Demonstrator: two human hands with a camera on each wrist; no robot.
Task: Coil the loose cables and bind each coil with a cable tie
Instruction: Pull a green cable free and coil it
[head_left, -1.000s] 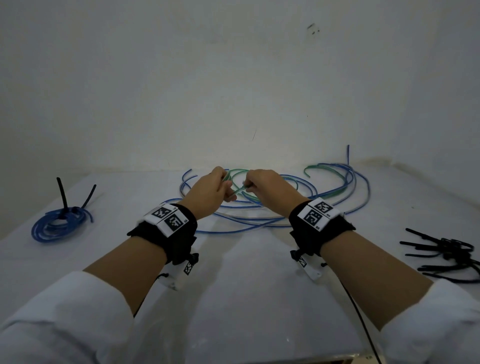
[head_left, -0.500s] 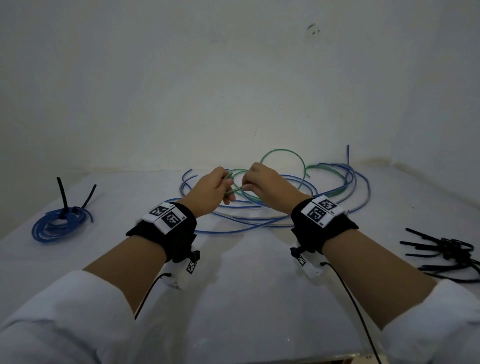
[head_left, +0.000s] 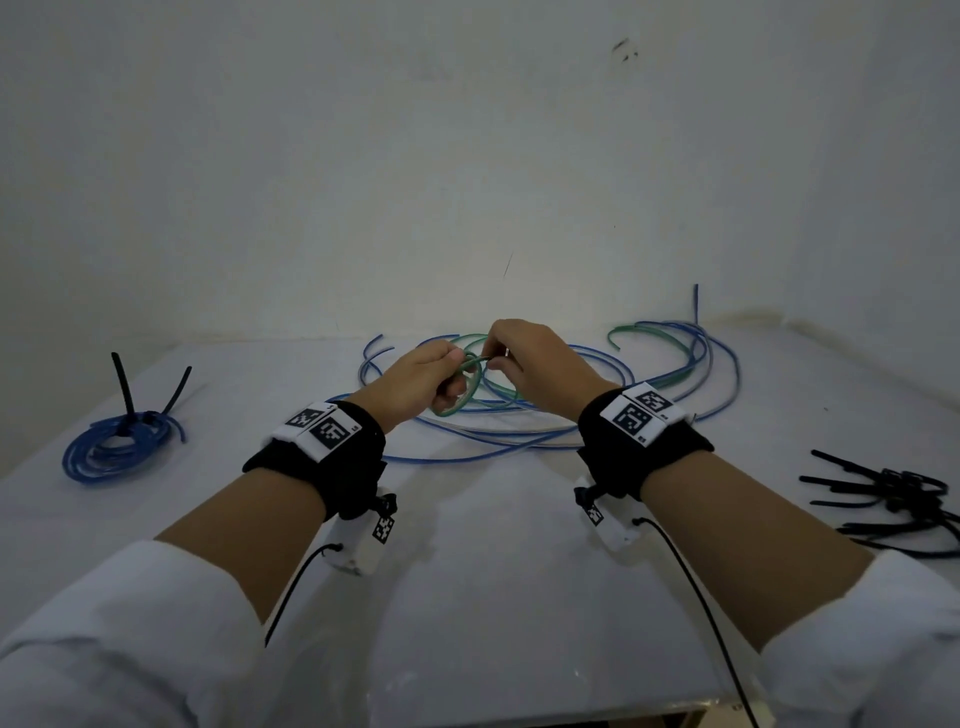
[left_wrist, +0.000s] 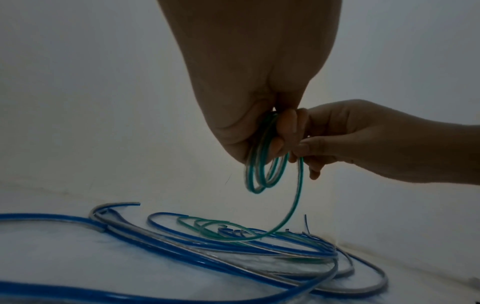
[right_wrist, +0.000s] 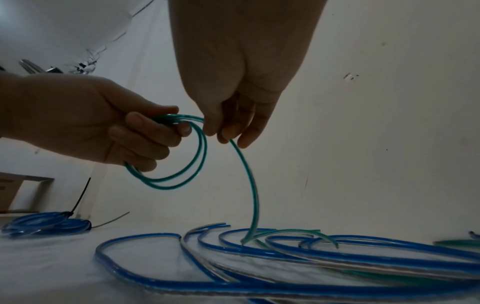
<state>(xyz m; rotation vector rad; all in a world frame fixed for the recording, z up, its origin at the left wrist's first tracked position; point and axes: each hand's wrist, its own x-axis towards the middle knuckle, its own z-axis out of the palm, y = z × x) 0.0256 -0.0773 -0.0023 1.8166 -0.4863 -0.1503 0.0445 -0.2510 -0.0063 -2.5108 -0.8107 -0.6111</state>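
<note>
While the left hand (head_left: 426, 382) grips a small coil of green cable (head_left: 462, 387) with its fingers curled round the loops, the right hand (head_left: 535, 364) pinches the free run of that same cable between thumb and fingertips just beside the coil. Both hands are raised above the white surface (head_left: 493, 571), close together, nearly touching. From the right wrist view the coil shows about two loops hanging under the left hand (right_wrist: 85, 121), and the cable (right_wrist: 249, 185) drops from the right hand (right_wrist: 241, 92) in a curve down into the loose cables on the surface. The left wrist view shows the same loops (left_wrist: 262, 170) held edge-on in the left hand (left_wrist: 254, 82), with the right hand (left_wrist: 363, 139) at their side.

Beneath and beyond the hands lies a spread of loose blue cables (head_left: 519, 441) mixed with further green lengths, overlapping in wide arcs. Far to the left sits a blue coil (head_left: 117, 449) already bound by a black cable tie (head_left: 124, 389) whose ends stick up. Well apart on the right lies a heap of black cable ties (head_left: 893, 504).
</note>
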